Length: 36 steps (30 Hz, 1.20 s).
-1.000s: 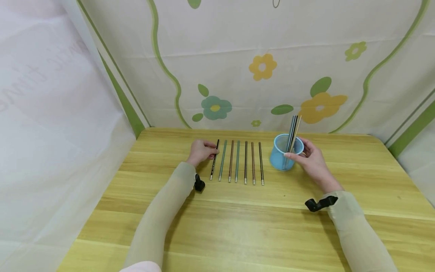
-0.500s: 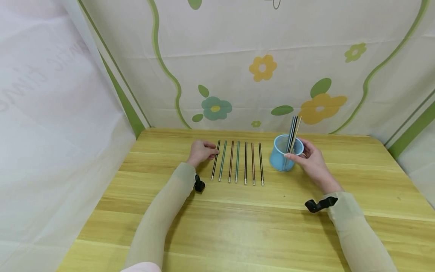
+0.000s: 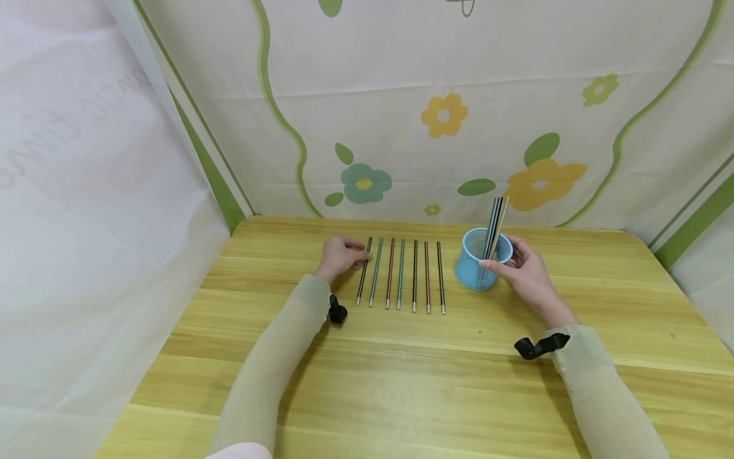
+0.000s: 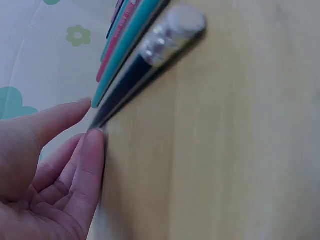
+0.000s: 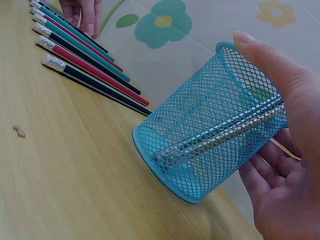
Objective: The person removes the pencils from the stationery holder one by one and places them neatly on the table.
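My left hand (image 3: 339,256) pinches the upper part of a dark pencil (image 3: 361,287) lying at the left end of a row. In the left wrist view this pencil's white eraser (image 4: 186,21) points toward the camera, and its far end runs between thumb and fingers. Several more pencils, teal, red and black, lie beside it, erasers toward the person; one black-striped pencil (image 3: 440,274) ends the row on the right. My right hand (image 3: 530,274) grips the rim and side of a blue mesh pencil cup (image 5: 195,115), thumb at the rim. Several pencils (image 3: 496,220) lean inside the cup.
Everything rests on a wooden table (image 3: 390,382). A white cloth backdrop (image 3: 378,115) with printed flowers stands behind its far edge, and another white cloth (image 3: 103,255) hangs on the left. A small brown mark (image 5: 19,131) shows on the tabletop near the cup.
The leftmost pencil has rolled slightly to the right under my left fingers, its printed side turning out of sight. My right hand and the cup have stayed in place.
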Each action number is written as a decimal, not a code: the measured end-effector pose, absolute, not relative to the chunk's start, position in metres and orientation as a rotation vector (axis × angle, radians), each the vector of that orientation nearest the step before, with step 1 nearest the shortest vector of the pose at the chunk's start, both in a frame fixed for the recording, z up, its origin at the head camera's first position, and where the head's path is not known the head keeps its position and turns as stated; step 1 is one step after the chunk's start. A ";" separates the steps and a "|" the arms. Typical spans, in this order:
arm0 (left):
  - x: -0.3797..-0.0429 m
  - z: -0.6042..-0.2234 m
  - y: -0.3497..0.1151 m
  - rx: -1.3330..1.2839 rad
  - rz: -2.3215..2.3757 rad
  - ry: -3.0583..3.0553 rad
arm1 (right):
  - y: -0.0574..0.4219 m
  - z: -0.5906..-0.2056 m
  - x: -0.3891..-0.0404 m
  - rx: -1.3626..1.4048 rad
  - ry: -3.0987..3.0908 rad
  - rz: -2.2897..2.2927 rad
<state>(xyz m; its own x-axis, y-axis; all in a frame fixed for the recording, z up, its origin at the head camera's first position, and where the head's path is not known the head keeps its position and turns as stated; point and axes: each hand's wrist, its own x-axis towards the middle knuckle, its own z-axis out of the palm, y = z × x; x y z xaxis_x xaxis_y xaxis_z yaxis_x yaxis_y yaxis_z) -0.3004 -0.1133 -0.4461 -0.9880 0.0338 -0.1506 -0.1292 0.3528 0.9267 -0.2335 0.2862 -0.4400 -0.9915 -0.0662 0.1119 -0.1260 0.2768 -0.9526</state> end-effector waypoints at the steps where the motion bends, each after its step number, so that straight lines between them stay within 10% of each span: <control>1: -0.301 -0.445 -0.113 -0.075 1.722 2.460 | 0.286 -0.440 -0.233 0.183 -2.472 1.849; 36: -0.293 -0.370 0.047 0.378 1.914 2.319 | 0.285 -0.439 -0.233 0.136 -2.492 1.847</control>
<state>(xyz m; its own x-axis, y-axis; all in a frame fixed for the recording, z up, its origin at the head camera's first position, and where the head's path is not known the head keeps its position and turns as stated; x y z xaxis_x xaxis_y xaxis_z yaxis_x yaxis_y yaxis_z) -0.2929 0.0467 -0.3702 -0.9628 0.2604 0.0719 0.1199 0.1734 0.9775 -0.2329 0.2851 -0.4394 -0.9955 -0.0483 0.0814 -0.0919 0.2885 -0.9530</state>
